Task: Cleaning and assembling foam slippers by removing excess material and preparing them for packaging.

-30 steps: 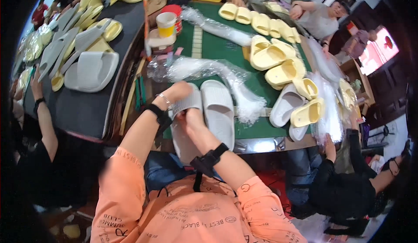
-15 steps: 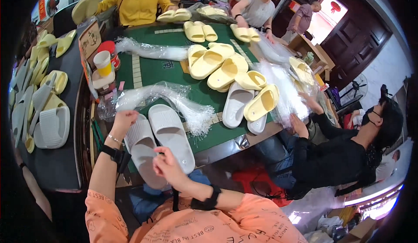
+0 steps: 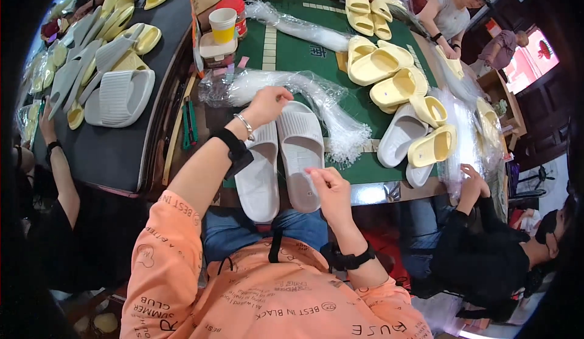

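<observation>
A pair of grey slide slippers lies side by side at the table's near edge, a left slipper (image 3: 257, 178) and a right slipper (image 3: 302, 172). My left hand (image 3: 271, 103) hovers at their toe ends, fingers pinched together. By the right slipper's heel, my right hand (image 3: 331, 190) is closed with thumb and forefinger together. Whatever either pinch holds is too fine to make out. Just beyond the slippers lies a bundle of thin white plastic strands (image 3: 316, 96), partly in clear wrap, with small knobbed ends fanned to the right.
Yellow slippers (image 3: 398, 86) and a grey slipper (image 3: 401, 135) are heaped to the right on the green mat (image 3: 289, 41). A yellow-white cup (image 3: 223, 26) and a green cutter (image 3: 189, 123) are at left. More slippers (image 3: 125, 99) cover a dark table. Co-workers sit around.
The view has swung left, so the scene sits further right. Relative to the slippers, my left hand has moved right across the toes, and my right hand has shifted to the right slipper's heel.
</observation>
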Motion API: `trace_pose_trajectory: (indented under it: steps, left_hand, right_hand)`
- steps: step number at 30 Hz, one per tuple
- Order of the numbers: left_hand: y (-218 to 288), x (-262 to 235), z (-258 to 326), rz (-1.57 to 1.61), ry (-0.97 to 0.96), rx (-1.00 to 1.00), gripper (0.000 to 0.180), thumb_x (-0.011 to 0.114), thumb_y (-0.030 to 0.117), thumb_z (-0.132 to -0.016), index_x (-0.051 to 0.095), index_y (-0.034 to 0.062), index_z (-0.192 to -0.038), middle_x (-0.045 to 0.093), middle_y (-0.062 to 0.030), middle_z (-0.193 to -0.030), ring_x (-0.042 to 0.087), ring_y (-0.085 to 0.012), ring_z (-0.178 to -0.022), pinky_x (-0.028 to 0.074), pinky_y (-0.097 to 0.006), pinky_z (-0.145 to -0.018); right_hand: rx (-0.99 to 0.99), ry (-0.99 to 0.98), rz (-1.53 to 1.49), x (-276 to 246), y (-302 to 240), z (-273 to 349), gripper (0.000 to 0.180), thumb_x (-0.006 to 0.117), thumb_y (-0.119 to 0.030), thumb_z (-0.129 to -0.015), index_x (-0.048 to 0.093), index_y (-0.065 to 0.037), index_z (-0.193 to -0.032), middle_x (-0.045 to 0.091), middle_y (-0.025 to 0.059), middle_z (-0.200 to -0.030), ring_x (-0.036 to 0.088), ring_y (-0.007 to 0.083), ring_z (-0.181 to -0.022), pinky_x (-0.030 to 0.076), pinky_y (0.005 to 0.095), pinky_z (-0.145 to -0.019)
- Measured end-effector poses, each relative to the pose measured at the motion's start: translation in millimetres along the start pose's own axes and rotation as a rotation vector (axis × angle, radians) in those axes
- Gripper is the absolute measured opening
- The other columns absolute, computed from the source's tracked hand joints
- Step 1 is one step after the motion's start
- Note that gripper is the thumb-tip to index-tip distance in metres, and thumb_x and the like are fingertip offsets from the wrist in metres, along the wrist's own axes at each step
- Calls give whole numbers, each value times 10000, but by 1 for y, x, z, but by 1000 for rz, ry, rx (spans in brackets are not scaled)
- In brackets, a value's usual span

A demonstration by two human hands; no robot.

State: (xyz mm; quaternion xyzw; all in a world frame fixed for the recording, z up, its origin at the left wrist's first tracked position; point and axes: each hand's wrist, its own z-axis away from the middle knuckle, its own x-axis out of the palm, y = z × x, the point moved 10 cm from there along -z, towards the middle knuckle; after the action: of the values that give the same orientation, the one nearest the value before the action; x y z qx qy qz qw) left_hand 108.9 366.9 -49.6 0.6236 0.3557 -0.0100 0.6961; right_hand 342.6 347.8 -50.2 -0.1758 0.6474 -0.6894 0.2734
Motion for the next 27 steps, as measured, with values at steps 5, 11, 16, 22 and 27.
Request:
trace_pose_trajectory:
  steps: [5, 11, 16, 22, 27]
  left_hand:
    - [-4, 12, 2, -158, 10, 183, 178, 500, 104, -767, 612, 37, -887, 608, -142, -765, 581, -259, -730, 447, -320, -684]
    - [13, 43, -8, -247, -131, 97, 188, 458, 154, -748, 599, 29, -744, 571, -203, -745, 559, -339, -703, 445, -402, -634]
    - [-12, 56, -7, -119, -346, -80, 248, 440, 158, -787, 507, -54, -678, 394, 2, -525, 410, -113, -499, 322, -298, -420]
    - [-37, 56, -12, 139, -561, -224, 201, 486, 156, -833, 584, -3, -909, 576, 2, -752, 495, -85, -661, 398, -224, -586]
    - [-37, 73, -16, 284, -645, -223, 223, 515, 142, -811, 549, 5, -985, 574, 7, -813, 526, -78, -690, 421, -204, -613]
  right_hand:
    - [212, -239, -42, 35, 38, -9, 209, 492, -157, -848, 620, 8, -848, 526, 0, -622, 437, 63, -509, 330, 176, -466]
    - [344, -248, 50, 28, 66, -54, 203, 494, -162, -799, 622, -5, -801, 503, 4, -576, 421, 74, -455, 285, 238, -387]
    - [273, 155, -53, 36, 58, -87, 334, 413, -170, -815, 485, -16, -1102, 540, 146, -1047, 525, 236, -917, 425, 338, -753]
    - [156, 404, -426, 43, 67, -105, 240, 474, -223, -785, 581, -25, -868, 574, 93, -829, 512, 176, -729, 419, 317, -644]
    - [31, 61, -751, 50, 31, -112, 157, 487, -140, -734, 579, -20, -774, 551, 84, -706, 513, 195, -652, 412, 310, -588]
